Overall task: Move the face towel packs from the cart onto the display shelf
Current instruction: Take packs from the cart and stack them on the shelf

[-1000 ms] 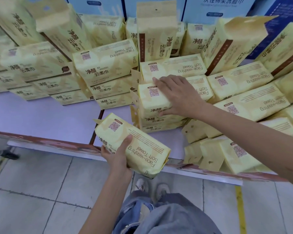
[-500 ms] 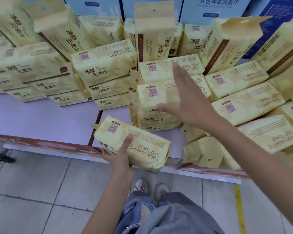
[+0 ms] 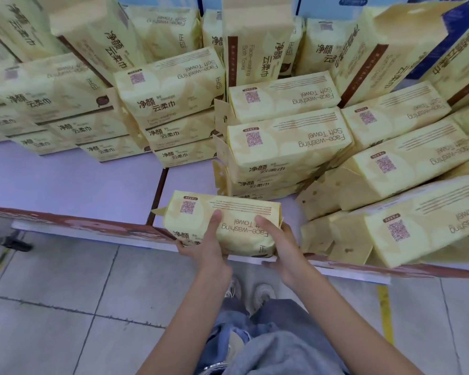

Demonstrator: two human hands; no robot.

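Observation:
A yellow face towel pack (image 3: 236, 212) sits in both my hands over the front edge of the lilac display shelf (image 3: 73, 182). My left hand (image 3: 206, 244) grips its near left side, thumb on top. My right hand (image 3: 282, 247) grips its near right end, thumb on the top face too. Just behind it stands a stack of flat packs (image 3: 284, 150). Several more yellow packs fill the shelf, some lying flat, some upright at the back. The cart is out of view.
A red-brown trim strip (image 3: 79, 226) runs along the shelf's front edge. A dark divider (image 3: 157, 196) splits the shelf. Leaning packs (image 3: 406, 228) crowd the right side. Bare shelf lies at the left front. Grey floor tiles and my shoes are below.
My right hand left the stack of packs, came back toward me and took hold of the right end of the pack in my left hand. The pack turned level.

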